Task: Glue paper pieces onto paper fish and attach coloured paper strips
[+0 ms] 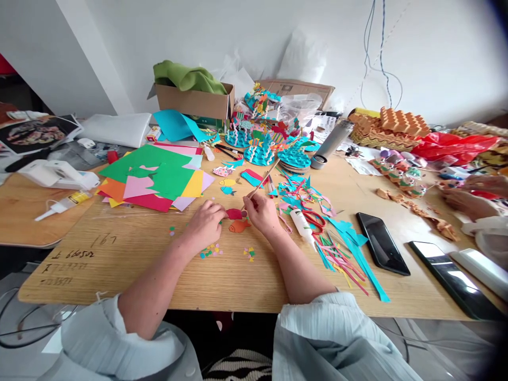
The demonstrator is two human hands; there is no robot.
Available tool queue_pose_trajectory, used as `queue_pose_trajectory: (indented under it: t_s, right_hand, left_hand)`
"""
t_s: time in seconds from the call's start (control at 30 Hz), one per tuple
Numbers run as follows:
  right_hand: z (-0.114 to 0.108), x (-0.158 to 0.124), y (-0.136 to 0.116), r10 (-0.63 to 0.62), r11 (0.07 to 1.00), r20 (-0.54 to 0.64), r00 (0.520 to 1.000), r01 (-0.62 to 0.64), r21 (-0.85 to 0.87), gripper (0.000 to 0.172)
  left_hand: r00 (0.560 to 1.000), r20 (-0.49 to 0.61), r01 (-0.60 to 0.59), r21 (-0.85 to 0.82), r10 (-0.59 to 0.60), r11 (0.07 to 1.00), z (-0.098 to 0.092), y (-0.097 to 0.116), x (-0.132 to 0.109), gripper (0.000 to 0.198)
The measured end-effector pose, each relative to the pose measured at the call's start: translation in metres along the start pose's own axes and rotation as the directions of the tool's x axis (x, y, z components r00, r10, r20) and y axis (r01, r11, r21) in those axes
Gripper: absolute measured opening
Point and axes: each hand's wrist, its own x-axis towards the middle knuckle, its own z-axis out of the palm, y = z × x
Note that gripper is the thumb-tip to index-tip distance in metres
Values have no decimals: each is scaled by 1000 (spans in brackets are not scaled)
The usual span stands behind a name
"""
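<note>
A thin wooden stick (265,179) slants up out of my right hand (260,211), whose fingers are pinched around it. Its lower end is close to a red paper fish (235,214) lying on the table. My left hand (208,219) has its fingers curled together, the tips pressing the left end of this fish. Just below lies an orange paper fish (239,226). Beyond my hands are a yellow paper fish (230,182) and a blue paper fish (228,190). Small coloured paper dots (212,250) are scattered near my left wrist.
Coloured paper sheets (159,172) are stacked at left. A white glue bottle (302,225), red-handled scissors (316,219) and paper strips (341,259) lie right of my right arm, with a black phone (381,243) farther out. Blue craft pieces (260,153) and a steel flask (335,140) stand behind.
</note>
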Motion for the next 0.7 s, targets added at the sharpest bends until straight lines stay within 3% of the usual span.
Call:
queue_pose_trajectory:
  t_s: [0.17, 0.37, 0.57, 0.7]
  right_hand:
    - [2, -1, 1, -38, 999, 31, 999, 39, -26, 19]
    - [-1, 0, 0, -18, 999, -71, 997, 15, -35, 21]
    - [1, -1, 1, -44, 996, 31, 999, 46, -75, 18]
    - [2, -1, 2, -55, 993, -31, 998, 52, -104, 21]
  left_hand:
    - [1000, 7, -1, -4, 1, 1000, -1, 1, 0, 40]
    - [1000, 12, 1, -1, -1, 1000, 0, -1, 0, 39]
    - [1000, 15, 6, 0, -6, 1000, -1, 1, 0, 41]
    - [1000, 17, 11, -12, -11, 1000, -1, 1, 0, 40]
